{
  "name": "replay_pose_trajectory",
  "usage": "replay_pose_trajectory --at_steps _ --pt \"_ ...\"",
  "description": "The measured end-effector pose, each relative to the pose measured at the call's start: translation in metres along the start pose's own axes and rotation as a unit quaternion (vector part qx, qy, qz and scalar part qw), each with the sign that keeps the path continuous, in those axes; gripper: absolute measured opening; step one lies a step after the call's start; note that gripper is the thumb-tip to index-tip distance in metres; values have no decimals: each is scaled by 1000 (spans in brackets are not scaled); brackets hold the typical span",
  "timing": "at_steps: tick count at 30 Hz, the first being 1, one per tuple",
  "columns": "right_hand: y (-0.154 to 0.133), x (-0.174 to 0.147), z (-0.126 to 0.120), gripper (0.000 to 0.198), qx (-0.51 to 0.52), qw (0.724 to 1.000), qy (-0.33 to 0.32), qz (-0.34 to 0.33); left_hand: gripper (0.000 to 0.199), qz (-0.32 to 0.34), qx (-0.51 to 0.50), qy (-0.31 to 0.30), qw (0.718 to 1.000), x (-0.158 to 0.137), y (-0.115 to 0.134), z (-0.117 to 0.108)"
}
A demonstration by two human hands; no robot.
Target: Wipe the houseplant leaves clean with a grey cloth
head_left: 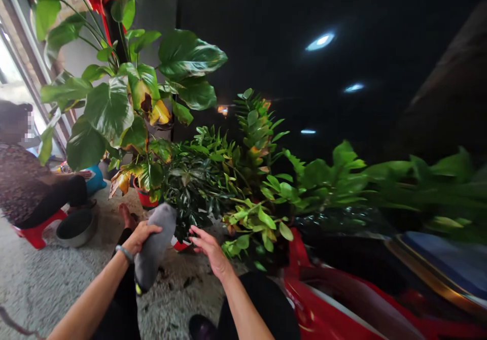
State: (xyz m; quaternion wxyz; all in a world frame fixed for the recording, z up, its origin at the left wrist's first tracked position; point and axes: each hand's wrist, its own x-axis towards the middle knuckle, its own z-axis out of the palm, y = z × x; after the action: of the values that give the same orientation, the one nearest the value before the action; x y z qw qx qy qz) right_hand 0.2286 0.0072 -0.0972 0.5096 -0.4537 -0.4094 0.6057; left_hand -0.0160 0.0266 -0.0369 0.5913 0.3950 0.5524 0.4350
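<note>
My left hand (141, 237) is closed on a grey sock (154, 251), thumb on its face. The sock is long and flat-looking, tilted, with a dark edge and a small yellow-green patch at its lower end. A little to the right, my right hand (210, 251) hangs in the air with its fingers apart, holding nothing. It is nearest to the potted plants and does not touch the sock. Behind my left hand a bare foot (127, 217) rests on the ground. A dark shoe (201, 327) shows at the bottom edge.
Leafy potted plants (198, 177) line the dark glossy wall (266, 40). A red plastic bag (319, 299) stands at my right. On the left another person (23, 182) sits on a red stool (41, 231) beside a grey basin (76, 227). The rough concrete floor (41, 274) has debris on it.
</note>
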Motion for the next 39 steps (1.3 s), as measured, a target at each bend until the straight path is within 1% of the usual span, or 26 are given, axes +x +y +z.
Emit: replay_pose_trajectory --at_steps 1,3,5,7,8,10,11,12,14,15,17,18,19,20,21,23,25,27,28,30,32,33,35,36,38,39 --pt "0 0 -1 57 -2 1000 0 -1 28 -12 -7 -17 1000 -7 -4 -6" --pt "0 -1 -3 57 -4 1000 0 -2 33 9 -44 -28 999 -14 9 -14" --pt "0 -1 -3 57 -1 1000 4 0 39 75 -96 1 993 -12 46 -14" --pt "-1 0 -2 56 6 1000 10 2 43 145 -131 34 980 -1 89 -7" --pt "-1 0 0 56 10 1000 10 2 43 168 -134 37 976 6 106 -2" --pt "-1 1 2 56 18 1000 11 -1 40 176 -115 20 977 20 123 9" --pt "-1 1 3 55 20 1000 11 -2 37 163 -97 6 982 26 121 13" --pt "-1 1 3 55 22 1000 10 -5 35 141 -74 -2 987 30 111 16" --pt "0 2 4 56 20 1000 6 -8 30 84 -29 5 996 32 74 15" --pt "1 2 3 56 16 1000 3 -8 27 51 -14 26 998 29 51 12" --pt "2 3 2 58 8 1000 -1 -6 24 -16 -16 44 999 18 10 2" --pt "2 3 1 59 5 1000 -3 -3 24 -46 -29 44 998 11 -2 -4" --pt "3 3 1 59 3 1000 -5 0 25 -60 -46 38 996 4 -8 -8" --pt "2 3 1 59 2 1000 -5 2 27 -58 -67 33 996 -3 -5 -10" --pt "2 3 1 60 1 1000 -5 3 30 -34 -91 33 995 -8 6 -9" --pt "1 3 1 62 0 1000 -3 8 38 56 -138 44 988 -13 44 0" --pt "0 3 3 65 -1 1000 -1 14 45 164 -185 43 968 -8 90 21" --pt "-2 4 4 66 -2 1000 -2 18 45 213 -184 -3 960 4 122 49" --pt "-2 4 5 65 -4 1000 -5 16 44 226 -174 -14 958 11 129 63" --pt "-2 4 6 57 -8 1000 -15 5 37 220 -97 -51 969 23 122 88" --pt "-1 4 7 48 -20 999 -25 1 29 190 13 -89 978 29 96 100" --pt "1 3 7 43 -32 999 -29 9 24 170 76 -112 976 29 80 100" --pt "4 3 7 37 -63 997 -32 37 17 127 202 -170 956 24 56 88" --pt "6 4 6 36 -75 995 -35 46 15 105 249 -202 941 19 50 80" --pt "10 5 5 37 -82 994 -47 46 17 71 297 -263 915 10 54 63" --pt "11 6 3 38 -76 995 -49 41 21 67 284 -285 913 5 64 58"
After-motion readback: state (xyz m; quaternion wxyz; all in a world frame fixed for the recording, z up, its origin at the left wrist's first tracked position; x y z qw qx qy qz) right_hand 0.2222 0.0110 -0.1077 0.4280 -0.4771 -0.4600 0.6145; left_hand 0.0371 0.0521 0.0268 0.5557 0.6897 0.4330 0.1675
